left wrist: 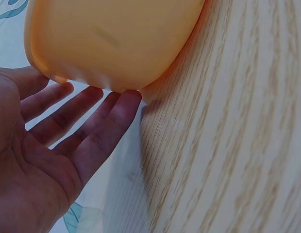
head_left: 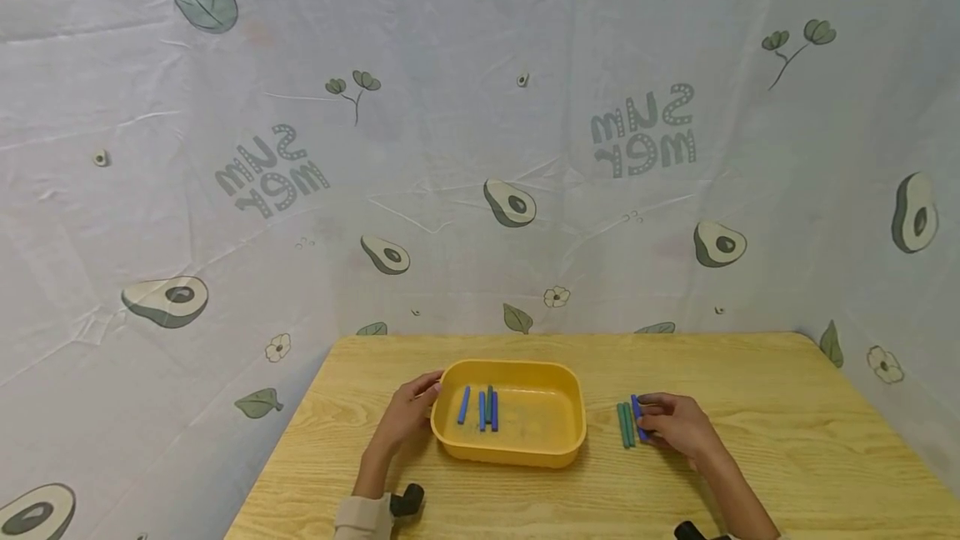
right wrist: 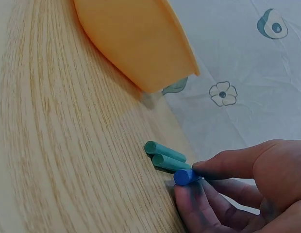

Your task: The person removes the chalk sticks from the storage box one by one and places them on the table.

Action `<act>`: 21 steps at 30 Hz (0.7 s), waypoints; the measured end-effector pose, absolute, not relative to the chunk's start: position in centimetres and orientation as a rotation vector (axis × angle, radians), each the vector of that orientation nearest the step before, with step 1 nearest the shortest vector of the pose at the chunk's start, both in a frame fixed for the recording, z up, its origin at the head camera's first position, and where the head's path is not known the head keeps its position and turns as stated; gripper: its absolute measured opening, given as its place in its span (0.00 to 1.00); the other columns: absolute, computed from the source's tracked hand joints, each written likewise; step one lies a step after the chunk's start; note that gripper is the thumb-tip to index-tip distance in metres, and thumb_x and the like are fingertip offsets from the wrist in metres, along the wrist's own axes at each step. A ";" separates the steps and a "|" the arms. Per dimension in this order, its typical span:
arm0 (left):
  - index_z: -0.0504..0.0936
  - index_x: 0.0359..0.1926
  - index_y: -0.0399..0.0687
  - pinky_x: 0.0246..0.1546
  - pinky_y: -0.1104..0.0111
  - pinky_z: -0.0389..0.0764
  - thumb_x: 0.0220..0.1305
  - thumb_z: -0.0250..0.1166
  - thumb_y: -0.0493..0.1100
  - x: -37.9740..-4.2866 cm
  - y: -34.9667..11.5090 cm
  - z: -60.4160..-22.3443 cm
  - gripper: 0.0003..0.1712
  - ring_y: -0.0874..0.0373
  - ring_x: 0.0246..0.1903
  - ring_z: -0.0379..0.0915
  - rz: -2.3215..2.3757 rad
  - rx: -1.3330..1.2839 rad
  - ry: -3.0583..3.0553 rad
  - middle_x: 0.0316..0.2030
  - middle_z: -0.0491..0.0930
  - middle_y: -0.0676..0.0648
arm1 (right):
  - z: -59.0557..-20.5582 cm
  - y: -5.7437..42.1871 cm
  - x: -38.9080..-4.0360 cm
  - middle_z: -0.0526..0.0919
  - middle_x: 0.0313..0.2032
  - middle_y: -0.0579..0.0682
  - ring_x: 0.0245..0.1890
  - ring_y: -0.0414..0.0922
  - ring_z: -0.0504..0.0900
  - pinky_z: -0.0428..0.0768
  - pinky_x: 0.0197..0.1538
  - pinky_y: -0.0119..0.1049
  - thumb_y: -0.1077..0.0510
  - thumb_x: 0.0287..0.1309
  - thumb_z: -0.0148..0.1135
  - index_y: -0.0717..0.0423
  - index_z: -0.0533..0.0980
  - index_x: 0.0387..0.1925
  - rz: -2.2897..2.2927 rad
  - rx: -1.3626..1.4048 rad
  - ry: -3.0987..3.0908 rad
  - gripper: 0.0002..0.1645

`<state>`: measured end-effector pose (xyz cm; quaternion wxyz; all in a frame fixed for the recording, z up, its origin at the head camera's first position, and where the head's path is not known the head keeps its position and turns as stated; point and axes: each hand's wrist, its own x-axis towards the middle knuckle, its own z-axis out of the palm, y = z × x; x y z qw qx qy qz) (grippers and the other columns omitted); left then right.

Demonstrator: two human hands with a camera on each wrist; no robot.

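A yellow tray (head_left: pixel 508 453) stands on the table with several blue and green chalk sticks (head_left: pixel 482 411) lying in its left part. My left hand (head_left: pixel 408 415) is at the tray's left end; in the left wrist view its extended fingers (left wrist: pixel 104 131) touch the outer wall. To the right of the tray, my right hand (head_left: pixel 678 425) pinches a blue chalk stick (right wrist: pixel 186 176) between thumb and fingers, with dark smudges on the fingertips. Two green chalk sticks (head_left: pixel 626 425) lie side by side on the table, just left of the blue one.
The wood-grain table (head_left: pixel 787 440) reaches back to a pale patterned curtain (head_left: pixel 450 148). Faint coloured marks show on the tray floor (head_left: pixel 532 419). A black wrist device (head_left: pixel 407 500) sits by my left cuff, another (head_left: pixel 688 531) by my right.
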<state>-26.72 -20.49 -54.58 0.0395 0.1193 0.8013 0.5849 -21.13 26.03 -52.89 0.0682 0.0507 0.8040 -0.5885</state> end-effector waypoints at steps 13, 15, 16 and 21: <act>0.76 0.75 0.43 0.49 0.57 0.92 0.84 0.58 0.48 -26.9 -20.4 -54.3 0.26 0.35 0.65 0.81 1.790 0.375 2.490 0.71 0.78 0.33 | -53.0 25.5 -21.2 0.83 0.54 0.73 0.43 0.49 0.90 0.91 0.42 0.41 0.68 0.67 0.67 0.80 0.71 0.67 -1.678 0.171 2.520 0.31; 0.76 0.75 0.43 0.48 0.58 0.92 0.84 0.58 0.49 -26.9 -20.5 -54.4 0.27 0.35 0.65 0.81 1.794 0.374 2.484 0.71 0.77 0.33 | -53.1 25.5 -21.2 0.83 0.54 0.73 0.43 0.49 0.90 0.91 0.42 0.41 0.67 0.68 0.67 0.80 0.71 0.67 -1.669 0.170 2.528 0.31; 0.76 0.75 0.43 0.47 0.58 0.92 0.84 0.58 0.49 -26.9 -20.5 -54.4 0.27 0.35 0.64 0.81 1.800 0.375 2.477 0.71 0.77 0.33 | -53.1 25.5 -21.2 0.83 0.54 0.73 0.43 0.49 0.90 0.91 0.42 0.41 0.67 0.68 0.67 0.80 0.71 0.67 -1.665 0.171 2.531 0.31; 0.75 0.76 0.43 0.45 0.57 0.92 0.84 0.58 0.49 -26.8 -20.6 -54.5 0.28 0.35 0.63 0.82 1.816 0.380 2.446 0.71 0.77 0.32 | -53.0 25.5 -20.9 0.83 0.55 0.74 0.43 0.50 0.90 0.91 0.42 0.41 0.67 0.69 0.67 0.80 0.71 0.67 -1.657 0.177 2.531 0.31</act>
